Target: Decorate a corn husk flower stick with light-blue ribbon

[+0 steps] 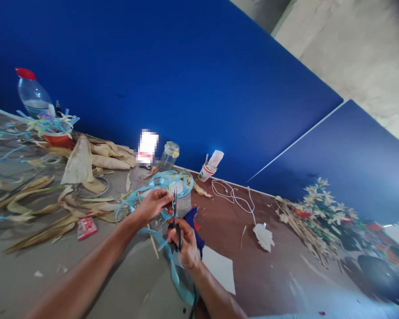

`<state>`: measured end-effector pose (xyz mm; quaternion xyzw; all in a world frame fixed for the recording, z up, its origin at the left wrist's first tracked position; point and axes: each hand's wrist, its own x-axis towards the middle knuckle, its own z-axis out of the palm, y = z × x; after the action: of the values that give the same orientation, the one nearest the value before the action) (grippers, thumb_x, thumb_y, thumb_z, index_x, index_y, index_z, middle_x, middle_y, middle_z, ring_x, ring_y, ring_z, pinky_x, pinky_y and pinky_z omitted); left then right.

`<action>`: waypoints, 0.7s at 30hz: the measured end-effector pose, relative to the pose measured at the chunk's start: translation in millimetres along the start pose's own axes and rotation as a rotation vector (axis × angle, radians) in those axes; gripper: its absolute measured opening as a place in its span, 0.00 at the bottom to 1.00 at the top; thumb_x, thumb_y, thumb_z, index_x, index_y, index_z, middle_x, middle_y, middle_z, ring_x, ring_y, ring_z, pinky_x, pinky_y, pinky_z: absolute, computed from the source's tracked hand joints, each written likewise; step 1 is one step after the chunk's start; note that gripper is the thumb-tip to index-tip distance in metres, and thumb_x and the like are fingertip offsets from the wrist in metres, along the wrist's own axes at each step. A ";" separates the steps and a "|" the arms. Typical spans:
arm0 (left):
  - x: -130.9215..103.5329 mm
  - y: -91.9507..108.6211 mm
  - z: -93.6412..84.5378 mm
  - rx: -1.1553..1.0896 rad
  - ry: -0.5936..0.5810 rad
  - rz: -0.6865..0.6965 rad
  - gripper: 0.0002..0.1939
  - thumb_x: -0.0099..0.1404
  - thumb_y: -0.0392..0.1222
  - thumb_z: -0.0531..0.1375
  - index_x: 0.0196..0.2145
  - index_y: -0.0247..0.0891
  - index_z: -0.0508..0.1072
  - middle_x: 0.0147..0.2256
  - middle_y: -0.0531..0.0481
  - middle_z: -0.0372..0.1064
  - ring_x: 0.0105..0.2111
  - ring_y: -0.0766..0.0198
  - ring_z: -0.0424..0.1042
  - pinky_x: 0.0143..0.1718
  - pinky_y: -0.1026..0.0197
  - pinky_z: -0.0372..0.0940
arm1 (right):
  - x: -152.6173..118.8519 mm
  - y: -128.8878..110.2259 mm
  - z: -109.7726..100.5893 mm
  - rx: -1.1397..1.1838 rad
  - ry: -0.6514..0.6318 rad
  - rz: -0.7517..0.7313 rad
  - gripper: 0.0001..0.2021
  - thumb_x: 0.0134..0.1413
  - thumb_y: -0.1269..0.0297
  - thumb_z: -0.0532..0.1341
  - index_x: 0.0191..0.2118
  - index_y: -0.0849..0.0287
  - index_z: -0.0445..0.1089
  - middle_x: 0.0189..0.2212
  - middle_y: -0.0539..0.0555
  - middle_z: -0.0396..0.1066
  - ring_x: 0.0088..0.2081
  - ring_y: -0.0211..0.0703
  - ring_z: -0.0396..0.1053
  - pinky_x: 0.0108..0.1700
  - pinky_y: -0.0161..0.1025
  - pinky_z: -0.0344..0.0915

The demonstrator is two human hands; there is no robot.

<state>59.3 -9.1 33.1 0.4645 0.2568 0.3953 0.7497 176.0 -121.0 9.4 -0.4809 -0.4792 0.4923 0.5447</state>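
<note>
My right hand (pixel 185 244) grips black-handled scissors (pixel 175 217), blades pointing up. My left hand (pixel 154 204) pinches a light blue ribbon strip (pixel 166 248) right at the blades. The ribbon trails down over the table toward me and loops back into a coil (pixel 168 179) behind the hands. A blue glue gun (pixel 192 223) lies just behind my right hand, partly hidden by it. A thin wooden stick (pixel 153 243) lies under the ribbon.
Dried corn husks (pixel 80 166) are spread over the left of the table, with a plastic bottle (pixel 33 95), a glass jar (pixel 169 155), a paper cup (pixel 206 170), a white cable (pixel 232 197), white paper (pixel 221 268) and husk flowers (pixel 319 212) on the right. A blue wall stands behind.
</note>
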 end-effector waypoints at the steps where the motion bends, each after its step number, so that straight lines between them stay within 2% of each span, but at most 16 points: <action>1: 0.0 -0.1 0.1 -0.004 0.000 0.000 0.17 0.47 0.51 0.67 0.22 0.33 0.71 0.20 0.48 0.70 0.19 0.66 0.66 0.23 0.63 0.61 | 0.0 0.0 0.1 0.003 -0.002 -0.001 0.24 0.45 0.43 0.62 0.39 0.60 0.69 0.19 0.46 0.60 0.20 0.32 0.52 0.23 0.32 0.50; 13: 0.1 0.0 -1.7 -0.006 0.004 0.012 0.18 0.46 0.53 0.67 0.20 0.34 0.70 0.21 0.47 0.71 0.18 0.66 0.67 0.24 0.63 0.61 | -0.1 6.9 -1.0 0.051 0.011 0.024 0.21 0.46 0.46 0.63 0.38 0.58 0.69 0.17 0.44 0.59 0.19 0.31 0.51 0.24 0.31 0.50; 21: 3.3 -9.8 -6.9 0.009 -0.021 0.011 0.17 0.50 0.52 0.66 0.22 0.34 0.70 0.20 0.48 0.70 0.18 0.66 0.67 0.25 0.62 0.61 | -0.7 14.1 -5.6 0.110 -0.036 -0.012 0.25 0.47 0.42 0.61 0.40 0.60 0.70 0.18 0.47 0.60 0.20 0.33 0.51 0.24 0.33 0.48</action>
<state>59.4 -5.4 21.2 0.4735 0.2482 0.3933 0.7480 180.4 -121.3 -5.1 -0.4381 -0.4640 0.5233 0.5647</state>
